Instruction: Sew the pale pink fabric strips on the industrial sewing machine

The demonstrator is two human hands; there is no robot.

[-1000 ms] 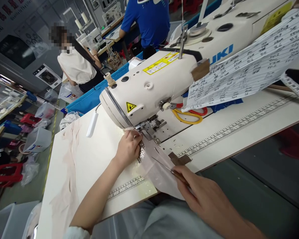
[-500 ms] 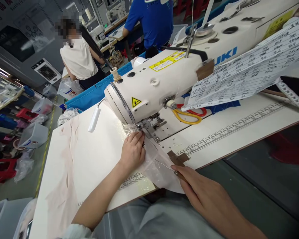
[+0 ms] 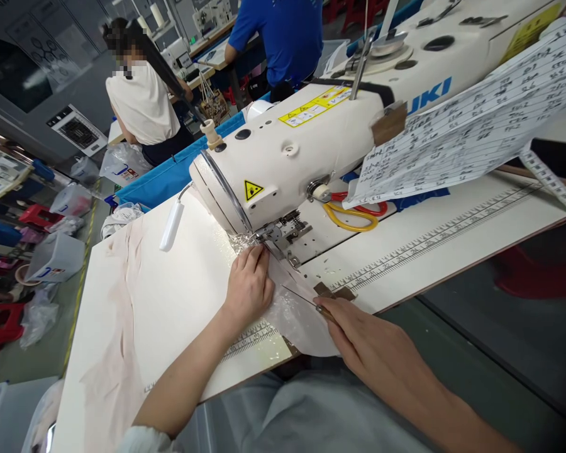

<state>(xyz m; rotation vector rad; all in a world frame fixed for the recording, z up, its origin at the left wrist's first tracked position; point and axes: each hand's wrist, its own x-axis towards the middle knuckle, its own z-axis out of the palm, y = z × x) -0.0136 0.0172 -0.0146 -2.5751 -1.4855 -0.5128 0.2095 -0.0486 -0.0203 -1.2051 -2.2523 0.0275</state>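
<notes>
My left hand [image 3: 249,283] lies just in front of the presser foot [image 3: 263,239] of the white sewing machine [image 3: 283,157]. Its fingers are bent together on a sheer, pale, glittering fabric [image 3: 306,327], their tips partly hidden. That fabric runs from the needle area down over the table's front edge. In my right hand [image 3: 372,340] is an awl [image 3: 326,312], gripped by its handle. The awl's thin metal point is directed left across the fabric, toward my left hand. Whether the point touches the cloth I cannot tell.
Pale pink sheer fabric [image 3: 116,358] lies along the table's left side. Behind the presser foot are yellow-and-red-handled scissors [image 3: 353,217]. A handwritten sheet [image 3: 471,119] hangs at the right. Printed rulers [image 3: 419,245] mark the table [image 3: 179,289]. Two people sit at machines beyond.
The awl's tip has shifted left and slightly up over the fabric, with my right hand following. My left hand stays near the presser foot. The whole view has shifted slightly.
</notes>
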